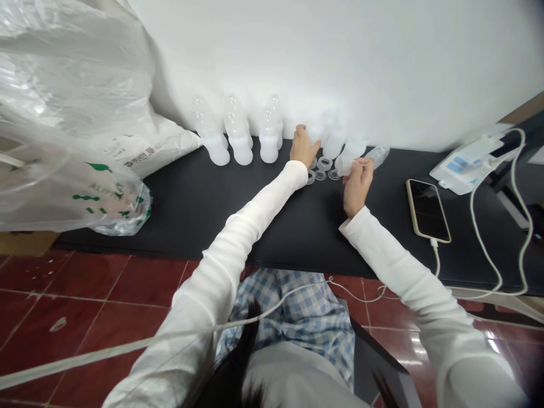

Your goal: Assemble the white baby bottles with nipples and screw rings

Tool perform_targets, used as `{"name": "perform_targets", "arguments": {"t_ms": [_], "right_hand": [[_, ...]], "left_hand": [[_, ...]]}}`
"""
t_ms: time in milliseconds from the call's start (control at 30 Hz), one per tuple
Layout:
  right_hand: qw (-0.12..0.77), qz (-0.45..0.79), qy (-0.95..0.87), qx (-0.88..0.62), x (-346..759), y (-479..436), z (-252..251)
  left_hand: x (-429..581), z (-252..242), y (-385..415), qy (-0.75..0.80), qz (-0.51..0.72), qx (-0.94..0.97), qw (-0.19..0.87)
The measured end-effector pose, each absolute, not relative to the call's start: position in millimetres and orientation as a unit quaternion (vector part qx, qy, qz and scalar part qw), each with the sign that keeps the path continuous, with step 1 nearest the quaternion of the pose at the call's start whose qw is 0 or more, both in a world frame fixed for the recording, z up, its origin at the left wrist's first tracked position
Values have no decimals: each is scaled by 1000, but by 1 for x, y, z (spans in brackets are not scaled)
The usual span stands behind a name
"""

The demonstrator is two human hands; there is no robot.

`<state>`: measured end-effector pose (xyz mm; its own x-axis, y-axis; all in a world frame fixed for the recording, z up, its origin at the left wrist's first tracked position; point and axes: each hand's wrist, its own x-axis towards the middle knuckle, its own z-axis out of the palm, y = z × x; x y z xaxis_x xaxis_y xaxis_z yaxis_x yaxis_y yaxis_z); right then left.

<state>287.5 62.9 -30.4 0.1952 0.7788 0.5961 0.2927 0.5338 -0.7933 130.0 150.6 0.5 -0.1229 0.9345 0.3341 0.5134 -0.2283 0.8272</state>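
My left hand (302,148) reaches to the back of the black table, its fingers and thumb curled round a white bottle (313,135) by the wall. The overexposed light blurs that bottle's outline. In my right hand (359,180), thumb and fingers pinch a translucent plastic piece (345,165), whose exact kind I cannot make out. Several clear plastic rings (324,164) lie between my hands. More white bottles (334,146) stand just behind them. A crumpled clear plastic bag (379,155) lies beyond my right fingers.
Rows of white bottles with clear domed tops (269,148) stand left along the wall. Big plastic sacks (76,85) bulge over the table's left end. At right lie a phone (427,211) on a charging cable (478,226) and a white pack (463,164).
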Motion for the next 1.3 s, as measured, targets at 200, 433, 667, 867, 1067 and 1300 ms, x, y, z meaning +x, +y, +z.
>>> {"name": "perform_targets", "arguments": {"t_ms": [200,433,667,867,1067,1300], "right_hand": [[673,157,-561,-456,282,56,-17],[559,189,-713,-380,270,36,-6],[475,107,-822,-296,276,34,3],[455,66,-850,-256,279,36,5],[446,70,-847,-280,276,30,8],[407,107,-842,-337,281,32,10]], "left_hand": [[105,2,101,484,481,728,64],[37,-7,37,405,382,831,-12],[6,-1,38,367,346,863,20],[4,-1,41,327,337,875,112],[6,5,33,360,332,858,154],[6,5,27,402,271,874,19]]}}
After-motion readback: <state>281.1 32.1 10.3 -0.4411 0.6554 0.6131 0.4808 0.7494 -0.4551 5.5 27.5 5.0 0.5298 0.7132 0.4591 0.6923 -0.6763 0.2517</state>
